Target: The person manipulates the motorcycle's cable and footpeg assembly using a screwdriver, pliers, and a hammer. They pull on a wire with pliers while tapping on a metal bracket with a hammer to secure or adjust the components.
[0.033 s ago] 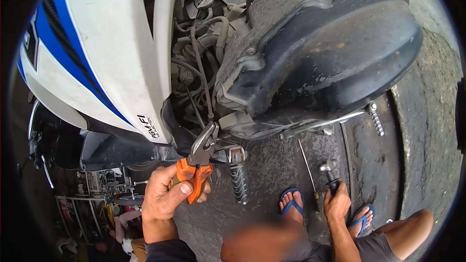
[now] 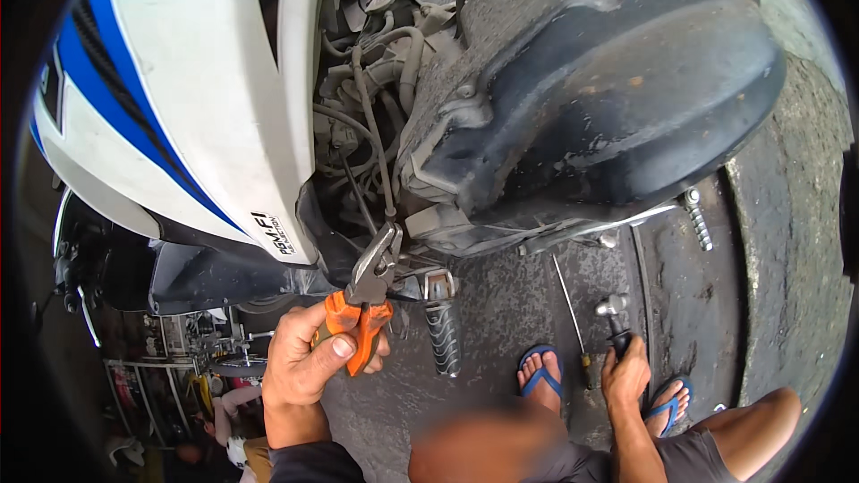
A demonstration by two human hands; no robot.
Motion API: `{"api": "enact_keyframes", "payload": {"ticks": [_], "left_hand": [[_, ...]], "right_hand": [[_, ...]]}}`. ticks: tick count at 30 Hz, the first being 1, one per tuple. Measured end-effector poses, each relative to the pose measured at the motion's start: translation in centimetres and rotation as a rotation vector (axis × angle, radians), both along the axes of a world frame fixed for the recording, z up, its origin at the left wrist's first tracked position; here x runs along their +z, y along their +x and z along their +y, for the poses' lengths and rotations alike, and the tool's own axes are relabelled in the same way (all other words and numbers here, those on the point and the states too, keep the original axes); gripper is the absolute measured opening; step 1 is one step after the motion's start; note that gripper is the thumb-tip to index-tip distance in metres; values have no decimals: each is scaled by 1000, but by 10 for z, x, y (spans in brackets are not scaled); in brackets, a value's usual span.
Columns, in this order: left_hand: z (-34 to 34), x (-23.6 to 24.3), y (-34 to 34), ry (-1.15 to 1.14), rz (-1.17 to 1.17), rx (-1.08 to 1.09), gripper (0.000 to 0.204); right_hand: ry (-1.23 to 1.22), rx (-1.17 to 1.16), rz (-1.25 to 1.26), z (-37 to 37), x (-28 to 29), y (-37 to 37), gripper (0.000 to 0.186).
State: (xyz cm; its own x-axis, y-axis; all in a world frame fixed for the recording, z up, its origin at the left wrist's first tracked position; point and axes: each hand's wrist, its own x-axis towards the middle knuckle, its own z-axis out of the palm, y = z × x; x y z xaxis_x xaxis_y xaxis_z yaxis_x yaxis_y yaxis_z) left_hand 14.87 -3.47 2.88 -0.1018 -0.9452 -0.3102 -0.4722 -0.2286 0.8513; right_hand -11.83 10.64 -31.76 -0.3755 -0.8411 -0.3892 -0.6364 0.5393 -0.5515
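Observation:
My left hand (image 2: 309,353) is closed around the orange handles of a pair of pliers (image 2: 362,309). Their metal jaws point up and meet the lower end of a thin grey cable (image 2: 371,125) coming down out of the scooter; whether they clamp it cannot be told. Low on the right, my right hand (image 2: 626,372) grips the black handle of a hammer (image 2: 614,308), its metal head up, held over the ground. The scooter's dark, dusty engine-side cover (image 2: 626,89) and its white and blue body panel (image 2: 206,80) lie above my hands, with hoses (image 2: 407,63) exposed between them.
A footpeg (image 2: 442,326) juts out beside the pliers. On the dark floor lies a thin screwdriver (image 2: 573,322) with a yellowish handle, left of the hammer. Another ribbed peg (image 2: 698,219) sticks out at the right. My sandalled feet (image 2: 541,380) are below. A person (image 2: 233,434) is at the lower left.
The picture has shifted very slightly. Pliers and left hand keep their place at the cable end; the right hand still holds the hammer.

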Motion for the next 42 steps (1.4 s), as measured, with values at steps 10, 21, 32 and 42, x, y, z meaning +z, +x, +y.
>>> {"api": "enact_keyframes", "payload": {"ticks": [10,21,32,42], "left_hand": [[-8,-4,9,-54,13,22,55],[-9,-8,11,-68,42,53,54],[-12,2,9,6,60,61,48],[-17,8,19,100,142,-27,38]], "right_hand": [[-7,-24,110,0,-48,-1,46],[39,-64,62,-1,-49,-3,47],[-184,-174,-384,-43,42,1,34],[-644,188,-803,-122,217,49,13]]}}
